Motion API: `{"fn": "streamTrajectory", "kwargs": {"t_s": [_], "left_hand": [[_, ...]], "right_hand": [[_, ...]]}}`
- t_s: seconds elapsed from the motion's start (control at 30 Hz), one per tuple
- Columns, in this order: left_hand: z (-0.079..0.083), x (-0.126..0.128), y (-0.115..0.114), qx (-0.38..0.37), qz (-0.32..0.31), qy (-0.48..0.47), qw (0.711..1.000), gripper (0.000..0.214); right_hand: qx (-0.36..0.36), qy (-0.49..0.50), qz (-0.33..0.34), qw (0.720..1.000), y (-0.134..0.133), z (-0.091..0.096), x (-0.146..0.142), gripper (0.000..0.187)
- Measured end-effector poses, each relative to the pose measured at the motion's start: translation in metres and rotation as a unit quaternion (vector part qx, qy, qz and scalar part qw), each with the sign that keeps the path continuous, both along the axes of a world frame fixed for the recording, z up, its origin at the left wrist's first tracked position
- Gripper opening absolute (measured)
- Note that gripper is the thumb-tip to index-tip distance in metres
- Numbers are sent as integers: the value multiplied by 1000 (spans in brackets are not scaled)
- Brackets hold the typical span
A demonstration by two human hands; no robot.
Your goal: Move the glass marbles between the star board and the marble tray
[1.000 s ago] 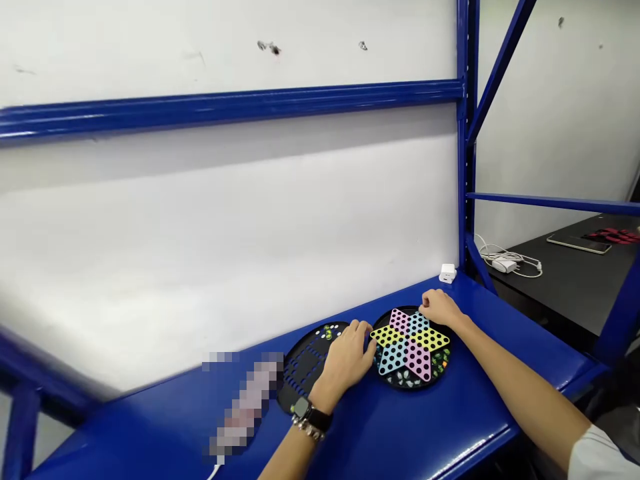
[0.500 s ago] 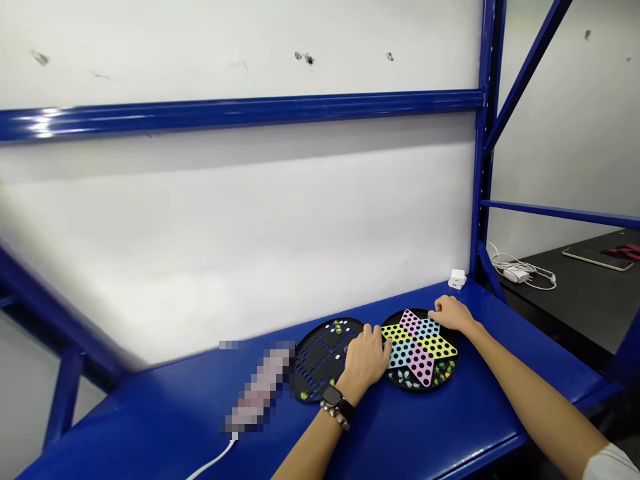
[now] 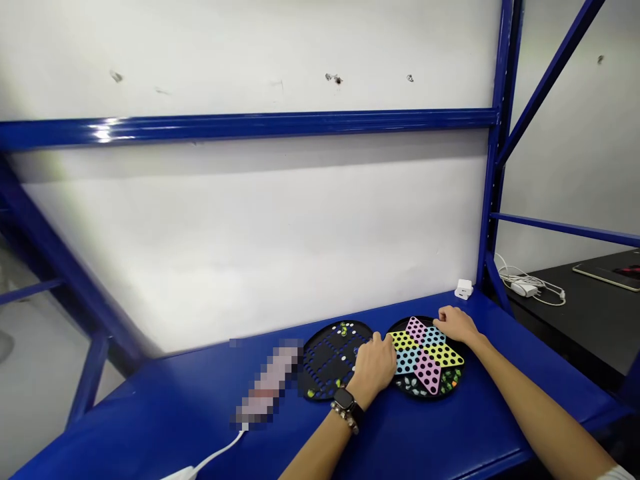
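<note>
A round black Chinese checkers board point(image 3: 429, 355) with a pink, yellow and blue star lies flat on the blue shelf. Clear and green marbles point(image 3: 450, 380) sit in its lower rim compartments. My left hand point(image 3: 374, 365) is at the star board's left edge, fingers bent down and drawn together, fingertips partly hidden. At the upper right rim, my right hand point(image 3: 457, 325) is curled with thumb and fingers close together; anything in its grasp is too small or hidden. Left of the star board lies a round black board with slots point(image 3: 325, 360), bearing several marbles and partly covered by my left hand.
A pixelated flat object point(image 3: 273, 383) with a white cable point(image 3: 220, 455) lies on the blue shelf point(image 3: 165, 407). White charger plugs point(image 3: 464, 289) stand near the back right post. A black table point(image 3: 595, 313) on the right carries a coiled charger cable point(image 3: 530, 287) and a phone point(image 3: 605, 276).
The camera view has turned slightly left and up, so everything sits a little further right and lower. Both hands stay at the star board's edges, with slight finger movement.
</note>
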State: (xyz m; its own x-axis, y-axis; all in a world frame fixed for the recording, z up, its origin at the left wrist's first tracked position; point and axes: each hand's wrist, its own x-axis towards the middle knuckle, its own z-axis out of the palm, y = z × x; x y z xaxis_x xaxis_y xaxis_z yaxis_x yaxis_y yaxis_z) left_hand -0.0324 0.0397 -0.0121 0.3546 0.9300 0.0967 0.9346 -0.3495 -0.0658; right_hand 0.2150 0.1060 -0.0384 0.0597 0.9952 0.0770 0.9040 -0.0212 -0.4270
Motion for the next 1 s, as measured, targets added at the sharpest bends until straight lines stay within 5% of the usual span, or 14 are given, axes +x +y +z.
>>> {"fn": "streamTrajectory", "kwargs": {"t_s": [1.0], "left_hand": [[-6,-8,12,-2,1,-81,997,44]], "right_hand": [[-6,-19,9,1000,-1,3,4,20]]}}
